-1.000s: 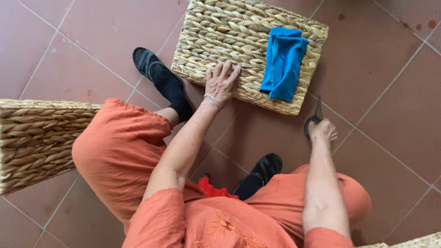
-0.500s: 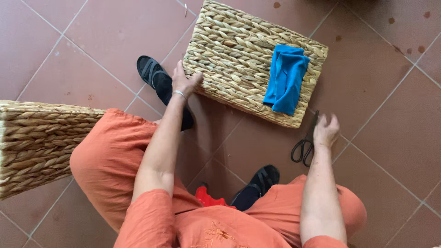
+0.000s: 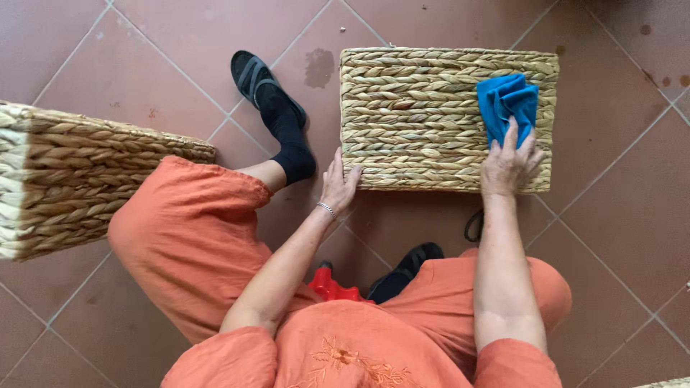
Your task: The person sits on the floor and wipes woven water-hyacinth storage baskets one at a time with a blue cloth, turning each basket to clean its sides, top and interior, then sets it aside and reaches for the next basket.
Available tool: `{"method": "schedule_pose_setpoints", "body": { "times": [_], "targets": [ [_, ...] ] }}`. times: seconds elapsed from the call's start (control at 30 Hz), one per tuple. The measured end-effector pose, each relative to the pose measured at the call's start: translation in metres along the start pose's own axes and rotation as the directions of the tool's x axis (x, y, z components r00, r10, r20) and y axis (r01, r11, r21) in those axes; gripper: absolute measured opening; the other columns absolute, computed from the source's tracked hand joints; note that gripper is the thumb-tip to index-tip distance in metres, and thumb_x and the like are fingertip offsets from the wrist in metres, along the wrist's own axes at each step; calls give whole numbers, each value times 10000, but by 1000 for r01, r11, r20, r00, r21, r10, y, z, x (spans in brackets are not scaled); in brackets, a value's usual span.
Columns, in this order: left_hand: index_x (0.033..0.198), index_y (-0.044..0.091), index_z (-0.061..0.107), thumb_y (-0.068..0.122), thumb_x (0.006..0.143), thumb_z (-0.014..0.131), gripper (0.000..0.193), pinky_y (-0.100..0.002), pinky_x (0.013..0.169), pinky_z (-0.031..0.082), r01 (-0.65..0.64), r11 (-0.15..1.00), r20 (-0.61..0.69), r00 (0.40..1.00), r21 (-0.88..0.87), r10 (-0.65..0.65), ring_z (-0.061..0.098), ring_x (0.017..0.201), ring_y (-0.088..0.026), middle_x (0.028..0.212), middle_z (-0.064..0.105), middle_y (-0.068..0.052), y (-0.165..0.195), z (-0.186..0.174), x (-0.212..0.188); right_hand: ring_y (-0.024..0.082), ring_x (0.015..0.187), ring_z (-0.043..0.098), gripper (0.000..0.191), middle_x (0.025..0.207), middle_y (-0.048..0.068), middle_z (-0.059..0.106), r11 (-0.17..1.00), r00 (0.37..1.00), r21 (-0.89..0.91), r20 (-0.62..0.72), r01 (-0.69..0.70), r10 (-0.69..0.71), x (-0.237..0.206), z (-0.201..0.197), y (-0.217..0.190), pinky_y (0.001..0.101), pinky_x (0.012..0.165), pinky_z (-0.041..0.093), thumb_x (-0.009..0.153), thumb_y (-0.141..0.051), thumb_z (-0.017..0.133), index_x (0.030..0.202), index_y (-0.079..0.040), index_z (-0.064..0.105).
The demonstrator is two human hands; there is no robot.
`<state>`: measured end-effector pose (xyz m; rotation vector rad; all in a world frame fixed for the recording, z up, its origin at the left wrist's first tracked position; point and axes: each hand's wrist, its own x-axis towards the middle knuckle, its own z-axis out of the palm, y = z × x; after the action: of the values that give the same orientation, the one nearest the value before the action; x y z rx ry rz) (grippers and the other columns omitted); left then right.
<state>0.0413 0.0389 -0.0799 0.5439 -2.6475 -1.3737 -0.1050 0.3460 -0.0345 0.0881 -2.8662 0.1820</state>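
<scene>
While the left hand (image 3: 339, 181) braces flat, fingers spread, against the woven basket's (image 3: 417, 115) near-left corner, the right hand (image 3: 509, 162) rests open on top — blue cloth (image 3: 507, 104) just beyond and under its fingertips, long axis pointing away, nearer the right hand.

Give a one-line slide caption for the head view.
Right hand on blue cloth atop woven basket; left hand steadies its corner.

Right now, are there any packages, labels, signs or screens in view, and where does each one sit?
None in view: no package, label, sign or screen.
Only unmarked things: a woven basket on the tiled floor, the right hand on a blue cloth, the left hand at the basket's edge, and a second woven basket at left.
</scene>
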Motion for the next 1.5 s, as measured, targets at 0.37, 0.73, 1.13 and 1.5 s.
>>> {"method": "schedule_pose_setpoints", "body": {
  "times": [0.37,0.73,1.13,1.5],
  "targets": [
    [1564,90,451,319,1038,576,587,-354,909,534,453,814,287,886,-364,-365,660,982,-200,1164,695,-235,-9,-7,-1,349,1046,593,486,1337,178,616,715,784,339,-134,611,-606,-85,-17,-154,467,914,489,882,-38,588,1344,-165,671],
    [1607,136,281,323,1031,514,649,-344,1044,449,280,904,232,950,-323,-211,595,1259,-255,1403,620,-171,20,-18,-6,388,1064,604,411,1122,224,619,956,940,-91,-233,-277,250,-8,-27,21,607,1011,430,978,-243,613,1339,-45,605],
    [1628,178,245,377,1082,472,624,-347,1096,388,250,948,230,952,-197,-203,492,1359,-267,1510,508,-162,15,-24,2,330,1002,618,395,1117,110,659,719,810,377,-203,583,-550,-25,-24,-143,445,854,511,903,-67,591,1274,-186,655],
    [1619,216,166,386,1004,513,726,-365,1068,423,294,920,290,932,-259,-216,581,1299,-287,1421,602,-158,40,-31,6,410,1116,575,516,1222,232,581,600,726,522,57,-607,685,71,-33,-22,567,948,449,964,-408,515,1308,-28,578]
  ]
}}
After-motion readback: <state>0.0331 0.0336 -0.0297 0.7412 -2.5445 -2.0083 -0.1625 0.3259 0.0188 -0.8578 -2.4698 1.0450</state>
